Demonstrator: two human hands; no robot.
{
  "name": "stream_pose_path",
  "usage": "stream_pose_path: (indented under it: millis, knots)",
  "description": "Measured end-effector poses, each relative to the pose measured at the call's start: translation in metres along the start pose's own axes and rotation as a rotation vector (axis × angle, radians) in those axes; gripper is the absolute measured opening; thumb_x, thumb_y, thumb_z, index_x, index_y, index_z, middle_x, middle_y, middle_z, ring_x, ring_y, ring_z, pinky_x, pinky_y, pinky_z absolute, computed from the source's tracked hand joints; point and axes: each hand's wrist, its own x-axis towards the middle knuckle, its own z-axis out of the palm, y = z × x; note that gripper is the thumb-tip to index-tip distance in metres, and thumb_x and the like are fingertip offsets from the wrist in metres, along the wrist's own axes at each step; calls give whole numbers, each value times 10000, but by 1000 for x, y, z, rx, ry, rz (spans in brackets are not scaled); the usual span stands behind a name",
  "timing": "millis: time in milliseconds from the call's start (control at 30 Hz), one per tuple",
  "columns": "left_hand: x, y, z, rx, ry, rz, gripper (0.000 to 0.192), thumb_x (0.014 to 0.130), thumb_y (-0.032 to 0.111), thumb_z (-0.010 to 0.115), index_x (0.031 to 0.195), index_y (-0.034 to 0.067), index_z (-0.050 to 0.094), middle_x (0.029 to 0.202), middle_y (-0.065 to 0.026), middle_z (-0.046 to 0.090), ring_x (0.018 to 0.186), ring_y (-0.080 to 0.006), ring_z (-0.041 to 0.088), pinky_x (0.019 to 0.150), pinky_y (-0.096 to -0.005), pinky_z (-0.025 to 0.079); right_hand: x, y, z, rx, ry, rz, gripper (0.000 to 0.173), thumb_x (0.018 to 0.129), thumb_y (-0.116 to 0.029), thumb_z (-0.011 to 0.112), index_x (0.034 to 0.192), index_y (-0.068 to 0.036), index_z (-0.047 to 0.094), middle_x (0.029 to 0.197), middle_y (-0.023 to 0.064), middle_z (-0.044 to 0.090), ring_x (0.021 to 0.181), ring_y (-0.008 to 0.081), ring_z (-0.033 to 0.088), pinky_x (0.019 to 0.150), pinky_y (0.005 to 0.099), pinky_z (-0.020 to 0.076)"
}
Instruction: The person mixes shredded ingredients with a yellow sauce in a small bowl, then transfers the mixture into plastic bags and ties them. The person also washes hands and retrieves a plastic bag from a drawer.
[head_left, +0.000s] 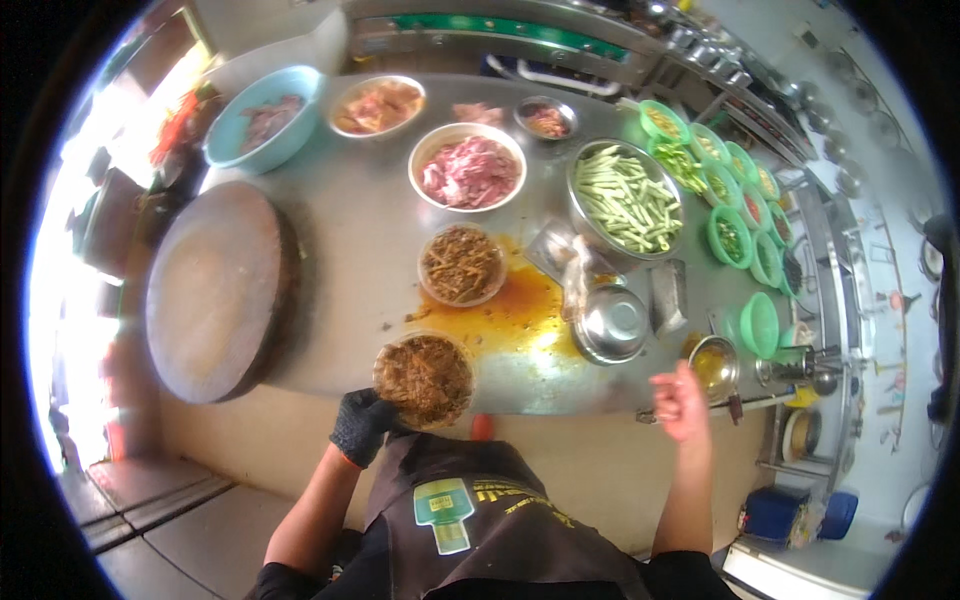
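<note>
My left hand (365, 424), in a dark knitted glove, grips the rim of a clear round tub of brown shredded food (424, 379) at the steel table's near edge. Bare and raised over that edge at the right, my right hand (679, 405) has its fingers partly curled and nothing visible in them. Just beyond it stands a small steel bowl of yellow oil (712, 369). A second tub of brown food (463, 265) stands behind the held one, beside a spill of orange-brown oil (525, 307). An upturned steel bowl (611, 324) lies right of the spill.
A thick round chopping block (214, 292) stands left. Along the back are a light blue basin of meat (300, 124), a white-rimmed bowl of sliced meat (469, 166) and a steel bowl of cut green beans (626, 199). Several green bowls (729, 236) line the right side.
</note>
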Motion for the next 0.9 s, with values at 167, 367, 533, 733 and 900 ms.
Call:
stream_pose_path:
  millis: [167,367,533,733,900]
  knots:
    - [-44,-21,2,-17,88,56,137,856,50,601,838,-67,671,739,-83,667,645,-160,630,596,-295,528,78,8,223,-682,-143,-227,291,1000,-268,571,1124,-8,615,784,93,698,512,112,561,421,234,417]
    - [-78,-21,2,-234,223,-183,158,830,66,594,825,-60,689,717,-23,647,648,-95,572,574,-271,475,166,25,289,-701,-138,-91,454,958,-54,452,1412,-35,443,1060,145,638,608,195,656,481,304,573]
    - [-97,-28,-27,-5,174,-110,146,814,43,598,818,-68,692,752,-55,674,689,-119,602,606,-298,502,167,25,306,-660,-159,-142,404,944,11,444,1345,4,496,890,137,629,588,198,660,476,310,579]
    - [-111,-46,-61,-239,265,-259,177,794,44,605,863,-68,724,769,-82,709,668,-143,635,618,-304,517,175,49,390,-611,-300,-207,455,928,46,451,1373,-14,525,863,120,643,600,186,667,506,303,587]
    - [-111,-72,-80,-234,258,-233,163,803,55,619,862,-51,728,765,-80,711,660,-134,634,603,-287,502,183,84,415,-401,-278,-141,404,989,-49,525,1393,-44,514,899,87,651,702,180,681,623,311,603]
